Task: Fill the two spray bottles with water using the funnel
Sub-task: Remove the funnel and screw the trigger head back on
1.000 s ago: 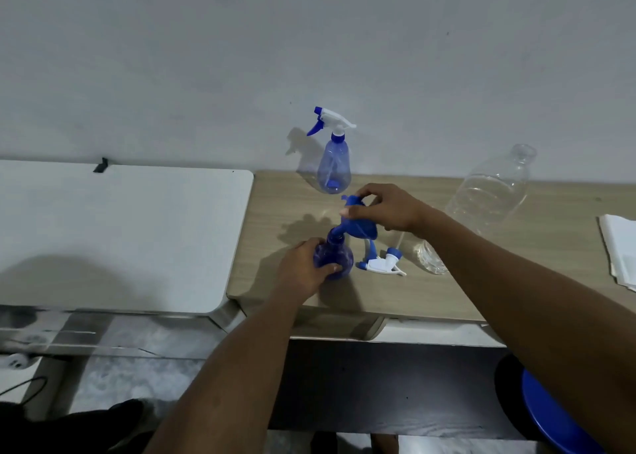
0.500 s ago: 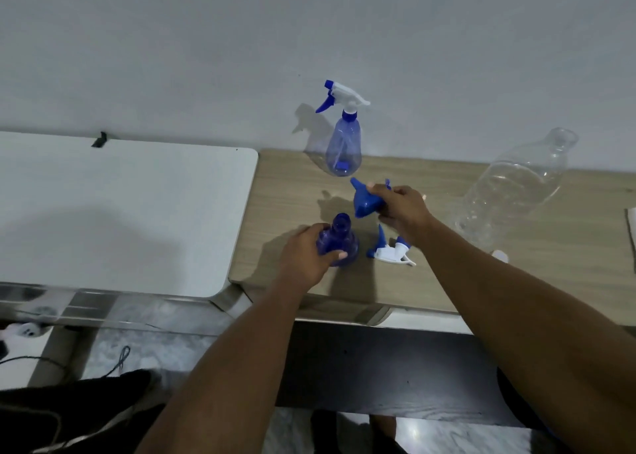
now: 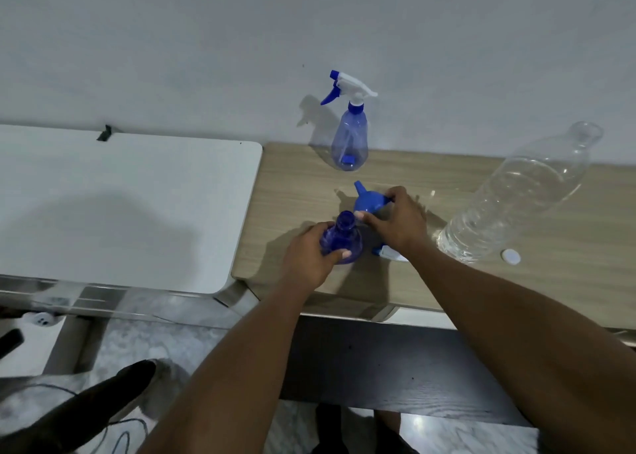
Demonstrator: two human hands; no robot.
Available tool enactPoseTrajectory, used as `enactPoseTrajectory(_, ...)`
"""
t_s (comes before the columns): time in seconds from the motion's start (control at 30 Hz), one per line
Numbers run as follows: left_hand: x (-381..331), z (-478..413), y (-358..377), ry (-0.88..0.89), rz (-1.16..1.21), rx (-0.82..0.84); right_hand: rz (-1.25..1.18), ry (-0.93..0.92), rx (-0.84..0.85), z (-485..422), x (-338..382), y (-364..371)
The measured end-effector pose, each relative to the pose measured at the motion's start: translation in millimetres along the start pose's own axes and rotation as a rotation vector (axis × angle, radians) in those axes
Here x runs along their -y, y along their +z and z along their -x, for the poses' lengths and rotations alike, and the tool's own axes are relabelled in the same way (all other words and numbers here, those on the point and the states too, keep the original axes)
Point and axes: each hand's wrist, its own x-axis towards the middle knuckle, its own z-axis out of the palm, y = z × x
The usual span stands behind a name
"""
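Blue funnel (image 3: pixel 370 201) tipped sideways in the right hand (image 3: pixel 395 224), fingers curled round it, just behind the open spray bottle (image 3: pixel 341 245), left hand (image 3: pixel 304 262) wrapped round that bottle on the wooden surface (image 3: pixel 516 291), second spray bottle (image 3: pixel 349 143) by the wall (image 3: pixel 206 40), big clear bottle (image 3: pixel 516 195) to the right

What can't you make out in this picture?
Head view:
- The loose spray head: mostly behind the right hand.
- Water level in the open spray bottle: hidden by dark plastic and the left hand.
- Mouth of the funnel: turned toward the right hand, unseen.
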Motion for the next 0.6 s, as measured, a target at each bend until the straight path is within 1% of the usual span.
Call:
enactPoseTrajectory(0.13, 0.8, -0.3, -0.3, -0.003, -0.040, 0.000, 0.147, 0.007, 0.011, 3.3, -6.7, 0.4)
enactPoseTrajectory(0.2, 0.4, 0.5, -1.2, -0.006, -0.051, 0.007, 0.189, 0.003, 0.053, -0.2, -5.9, 2.7)
enactPoseTrajectory(0.3, 1.2, 3.1, 0.0, -0.010, -0.021, 0.011, 0.216, -0.008, 0.108, -6.5, -3.1, 2.8)
enactPoseTrajectory(0.37, 1.7, 4.3, 1.6, -0.017, 0.025, 0.008, 0.218, -0.028, 0.075, -3.6, -4.1, -2.8)
enactPoseTrajectory(0.47, 1.1, 4.0, 3.1, -0.020, 0.037, 0.009, 0.311, -0.149, -0.002, 11.5, -18.2, -14.6)
enactPoseTrajectory(0.6, 1.0, 4.1, 3.1, -0.032, 0.068, 0.012, 0.499, -0.307, 0.072, 34.8, -43.2, -20.1)
